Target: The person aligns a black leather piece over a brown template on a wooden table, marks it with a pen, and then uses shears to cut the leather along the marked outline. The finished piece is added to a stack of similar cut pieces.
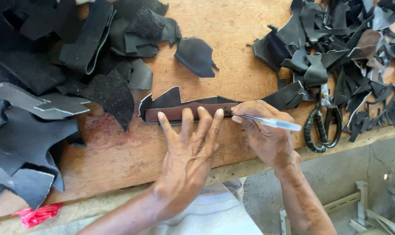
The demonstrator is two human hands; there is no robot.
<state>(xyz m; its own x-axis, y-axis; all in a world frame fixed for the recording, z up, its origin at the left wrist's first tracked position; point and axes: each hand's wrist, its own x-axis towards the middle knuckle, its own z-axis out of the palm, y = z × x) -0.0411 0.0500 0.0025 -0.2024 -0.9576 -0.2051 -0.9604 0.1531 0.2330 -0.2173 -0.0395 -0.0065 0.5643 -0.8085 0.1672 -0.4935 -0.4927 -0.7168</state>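
Nearest the camera is my striped shirt [215, 215], cut off by the lower frame edge at 6 o'clock. Above it, my left hand [186, 148] lies flat with fingers spread wide, four fingertips pressing a long brown template strip [180, 113] onto a black leather piece [169, 99] at frame centre. The strip's near edge is hidden under my fingers. The leather piece shows a jagged outline along its far edge; its right end passes behind my right hand and cannot be made out.

My right hand [265, 130], at 3 o'clock of the left, is closed around a clear-barrelled pen [269, 122]. The pen's tip meets the right end of the strip, just beside my left forefinger; the exact contact point is too small to confirm.

Black-handled scissors [323, 124] lie on the wooden bench [232, 48] at 3 o'clock of my right hand, blades partly buried under a heap of black offcuts [341, 43] at 1 o'clock. That heap runs off the frame's top and right edges. A second pile of larger black sheets [41, 78] fills 9 to 11 o'clock, also cut off at the frame edge. One loose black scrap [195, 55] sits alone at 12 o'clock.

A red crumpled item [36, 214] at 8 o'clock is too unclear to identify. Pale framework [358, 209] at 5 o'clock lies below the bench, partly out of view.
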